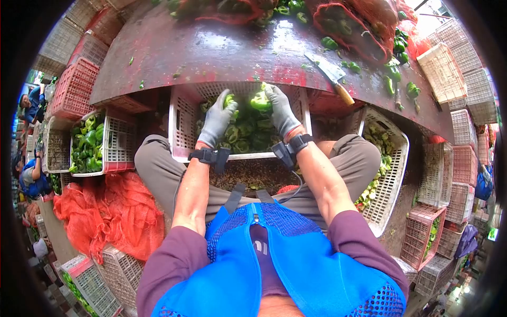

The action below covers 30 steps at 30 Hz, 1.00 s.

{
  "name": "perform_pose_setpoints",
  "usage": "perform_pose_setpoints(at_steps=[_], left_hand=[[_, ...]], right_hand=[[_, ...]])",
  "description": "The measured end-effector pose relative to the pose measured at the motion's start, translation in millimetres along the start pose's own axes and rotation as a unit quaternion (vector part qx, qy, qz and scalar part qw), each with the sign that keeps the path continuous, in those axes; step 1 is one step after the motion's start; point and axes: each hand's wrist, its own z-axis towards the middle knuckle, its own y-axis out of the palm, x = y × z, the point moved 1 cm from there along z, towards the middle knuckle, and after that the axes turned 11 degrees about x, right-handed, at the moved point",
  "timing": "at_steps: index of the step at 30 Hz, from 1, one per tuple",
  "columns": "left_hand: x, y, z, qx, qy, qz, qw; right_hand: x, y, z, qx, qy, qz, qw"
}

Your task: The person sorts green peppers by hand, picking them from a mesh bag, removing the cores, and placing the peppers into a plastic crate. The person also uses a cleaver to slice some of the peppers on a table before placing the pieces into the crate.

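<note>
Both my hands wear grey gloves and are over a white crate (182,127) of green peppers between my knees. My left hand (217,120) has its fingers closed round a piece of green pepper (229,100) at the crate's left side. At the right side, my right hand (281,108) grips a light green pepper (260,101), its fingers on the pepper's right edge. The hands are apart, with more green peppers (248,132) lying below them in the crate.
A cleaver (332,76) lies on the dark table (211,58), handle over its front edge. Red net bags (359,26) of peppers are behind. Crates of peppers (108,142) and scraps (388,169) flank me; red netting (111,211) lies left. People (33,171) are at far left.
</note>
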Motion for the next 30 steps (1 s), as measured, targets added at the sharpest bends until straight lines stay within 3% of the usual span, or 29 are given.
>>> perform_pose_setpoints(at_steps=[1, 2, 3, 4, 5, 6, 8, 11, 12, 13, 14, 15, 16, 18, 19, 22, 25, 26, 28, 30], left_hand=[[-35.3, 7.0, 16.3, 0.078, 0.233, 0.166, 0.955], [-52.6, 13.6, 19.2, 0.1, 0.252, 0.217, 0.938], [-24.0, 13.0, 6.1, 0.018, 0.077, 0.067, 0.995], [20.8, 12.9, -17.8, -0.065, -0.104, -0.087, 0.989], [44.3, 14.7, -32.9, -0.093, -0.151, -0.187, 0.966], [39.2, 21.7, -32.0, -0.134, -0.16, -0.297, 0.932], [33.3, 33.4, -24.2, 0.008, 0.029, -0.171, 0.985], [42.1, 27.7, -24.6, -0.023, -0.14, -0.314, 0.939], [40.1, 27.2, -21.8, -0.014, -0.111, -0.292, 0.95], [35.7, 26.6, -18.1, -0.005, -0.083, -0.27, 0.959], [32.5, 25.8, -16.8, 0.005, -0.056, -0.246, 0.968], [41.3, 24.5, -19.3, 0.023, -0.097, -0.226, 0.969], [40.6, 25.0, -18.3, 0.021, -0.057, -0.185, 0.981], [42.0, 28.1, -18.3, 0.013, 0.022, -0.101, 0.995], [46.2, 27.9, -21.5, -0.012, -0.03, -0.132, 0.991], [42.0, 33.2, -19.6, -0.024, -0.031, -0.195, 0.98], [37.4, 36.1, -14.3, -0.031, 0.0, -0.206, 0.978], [36.9, 38.6, -14.2, -0.01, 0.013, -0.203, 0.979], [36.9, 48.7, -14.4, 0.032, 0.041, -0.198, 0.979], [38.1, 50.9, -9.9, 0.052, 0.071, -0.174, 0.981]], right_hand=[[5.1, 1.9, 4.9, 0.005, -0.035, -0.006, 0.999], [8.2, 5.4, 8.8, 0.008, -0.069, -0.014, 0.997], [10.1, 10.3, 9.5, 0.048, -0.103, -0.029, 0.993], [13.4, 17.1, 7.6, 0.069, -0.143, -0.05, 0.986], [16.8, 24.3, 3.7, 0.09, -0.183, -0.071, 0.977], [18.3, 30.3, 0.0, 0.11, -0.223, -0.091, 0.964], [16.9, 37.3, -16.1, 0.101, -0.213, -0.137, 0.962], [8.9, 25.9, -11.4, -0.02, -0.243, -0.213, 0.946], [-8.3, 22.6, -15.9, -0.077, -0.233, -0.241, 0.939], [-28.3, 23.1, -27.6, -0.081, -0.243, -0.368, 0.894], [-44.1, 22.2, -34.7, -0.121, -0.266, -0.437, 0.85], [-52.3, 17.4, -34.5, -0.157, -0.28, -0.486, 0.813], [-58.1, 14.6, -32.3, -0.193, -0.293, -0.532, 0.77], [-63.8, 12.4, -30.4, -0.224, -0.31, -0.561, 0.734], [-65.9, 10.6, -30.6, -0.239, -0.319, -0.576, 0.714], [-66.1, 10.2, -30.0, -0.206, -0.175, -0.51, 0.817], [-26.4, 4.1, -15.8, -0.176, -0.126, -0.309, 0.926], [-17.6, 4.5, -13.3, -0.127, -0.075, -0.228, 0.962], [-8.0, 9.7, -21.9, -0.025, 0.027, -0.058, 0.998], [-6.3, 13.8, -29.1, 0.018, 0.086, 0.017, 0.996]])
